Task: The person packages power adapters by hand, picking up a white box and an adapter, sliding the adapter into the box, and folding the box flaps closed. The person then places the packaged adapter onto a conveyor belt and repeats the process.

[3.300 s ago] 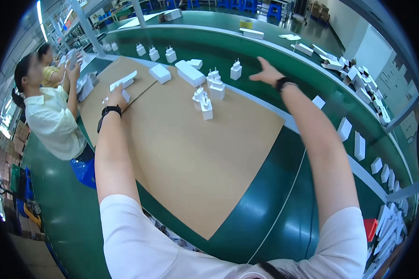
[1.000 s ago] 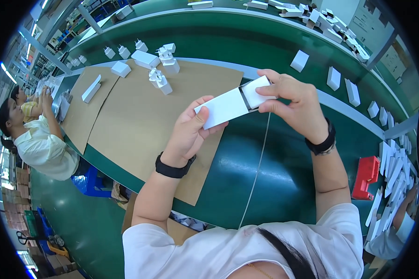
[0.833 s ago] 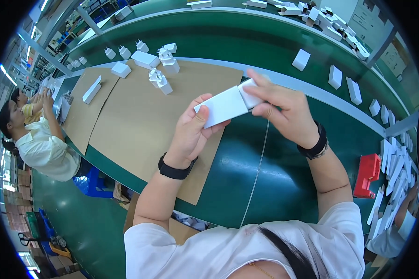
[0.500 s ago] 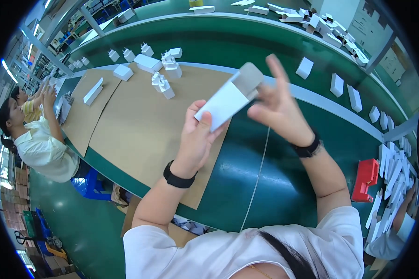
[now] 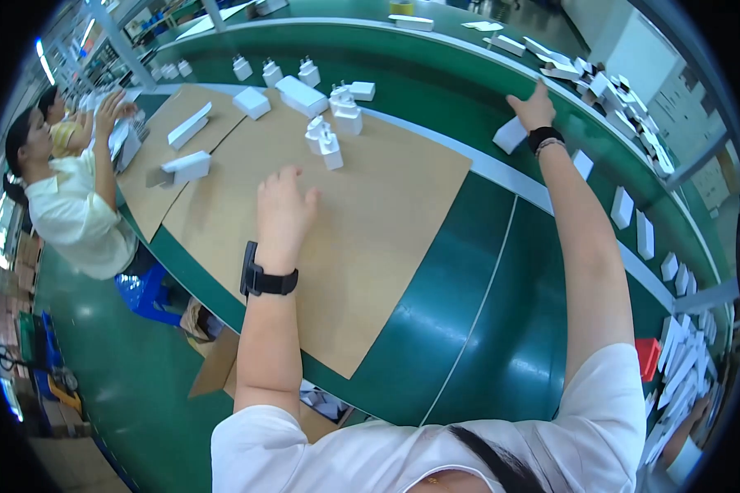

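My left hand [image 5: 284, 209] hovers over the brown cardboard sheet [image 5: 378, 255], empty, its fingers loosely apart. Stretched out to the far right, my right hand [image 5: 535, 109] is over the green conveyor belt [image 5: 436, 94], thumb and fingers apart. Just beside and below it on the belt stands a small white box [image 5: 511, 135]; whether a finger touches it I cannot tell. A white carton with its end flap open [image 5: 187, 167] lies on the cardboard at the left. Beyond my left hand several white plug chargers [image 5: 329, 149] stand in a cluster.
More white chargers [image 5: 271, 73] and boxes [image 5: 622, 207] sit along the belt. White cartons [image 5: 302, 96] lie at the cardboard's far edge. A red bin [image 5: 647, 359] and piled flat cartons [image 5: 682, 361] are at the right. A co-worker [image 5: 74, 197] works at the left.
The white carton has left my left hand and now lies at the left on the cardboard. My right hand has reached away to the belt, and my view has shifted.
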Motion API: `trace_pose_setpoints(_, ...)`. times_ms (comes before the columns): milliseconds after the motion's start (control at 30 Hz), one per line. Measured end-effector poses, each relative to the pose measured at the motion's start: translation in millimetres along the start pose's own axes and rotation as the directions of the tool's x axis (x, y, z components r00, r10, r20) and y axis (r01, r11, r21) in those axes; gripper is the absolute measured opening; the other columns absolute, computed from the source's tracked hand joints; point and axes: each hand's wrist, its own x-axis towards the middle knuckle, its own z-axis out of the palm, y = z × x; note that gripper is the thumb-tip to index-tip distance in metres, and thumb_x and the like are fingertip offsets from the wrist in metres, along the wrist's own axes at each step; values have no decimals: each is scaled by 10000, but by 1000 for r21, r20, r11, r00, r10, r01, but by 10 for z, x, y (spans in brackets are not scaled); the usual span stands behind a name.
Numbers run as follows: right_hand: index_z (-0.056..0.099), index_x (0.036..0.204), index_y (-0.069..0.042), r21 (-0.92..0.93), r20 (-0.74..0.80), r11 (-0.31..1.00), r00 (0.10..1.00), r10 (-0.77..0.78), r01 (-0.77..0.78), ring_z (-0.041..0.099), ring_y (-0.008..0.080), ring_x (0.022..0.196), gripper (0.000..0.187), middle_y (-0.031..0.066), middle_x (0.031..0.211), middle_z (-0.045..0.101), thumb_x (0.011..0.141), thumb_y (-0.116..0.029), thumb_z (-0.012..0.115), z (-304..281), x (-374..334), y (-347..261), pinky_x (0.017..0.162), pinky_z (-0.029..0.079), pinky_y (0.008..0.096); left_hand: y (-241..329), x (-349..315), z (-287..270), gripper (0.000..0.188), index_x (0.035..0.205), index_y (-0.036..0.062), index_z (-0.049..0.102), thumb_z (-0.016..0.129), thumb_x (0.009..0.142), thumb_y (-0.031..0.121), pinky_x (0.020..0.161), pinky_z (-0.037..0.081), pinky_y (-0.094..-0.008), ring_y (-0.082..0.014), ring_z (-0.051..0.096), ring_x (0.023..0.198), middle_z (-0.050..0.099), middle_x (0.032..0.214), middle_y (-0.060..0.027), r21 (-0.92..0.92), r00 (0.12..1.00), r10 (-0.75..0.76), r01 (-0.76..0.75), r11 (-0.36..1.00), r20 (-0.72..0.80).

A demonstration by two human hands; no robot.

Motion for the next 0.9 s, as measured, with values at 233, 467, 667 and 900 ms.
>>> trace_pose_setpoints(233, 562, 1142, -6, 508, 368, 651, 541, -756, 565, 602, 299, 926, 759, 162, 1031, 625, 611, -517, 746, 859, -1724, -1450, 818, 475, 359, -337, 85, -96, 394, 1073, 34, 568, 685, 715, 149, 852, 420, -435, -368, 496, 1014, 575, 1029, -189, 170, 977, -198, 209, 963, -83)
trace_pose_setpoints(467, 587, 1015, -18, 574, 401, 621, 477, -782, 534, 597, 328, 872, 581, 188, 947, 626, 627, -424, 734, 726, -1850, -1632, 773, 471, 372, -1473, 117, -234, 684, 1297, 144, 442, 685, 658, 170, 996, 327, -489, -380, 354, 1222, 394, 1358, -137, 492, 776, -475, 631, 600, -416)
trace_pose_setpoints(667, 495, 1092, -29, 835, 475, 549, 459, -751, 34, 541, 100, 815, 493, 28, 926, 548, 692, -162, 750, -307, -2026, -926, 696, 450, 246, -1434, 160, -438, 606, 1187, 86, 538, 714, 614, 181, 949, 366, -444, -376, 543, 996, 602, 1053, -168, 398, 856, -467, 516, 759, -220)
trace_pose_setpoints(900, 479, 1151, -22, 864, 488, 320, 492, -721, -388, 626, 244, 928, 655, 125, 1024, 599, 707, -421, 751, -959, -2021, -266, 692, 540, 298, 514, -3, -263, 732, 1302, 122, 323, 768, 723, 160, 841, 447, -322, -172, 501, 1067, 519, 1094, -53, -1000, 998, 55, 17, 11, 17)
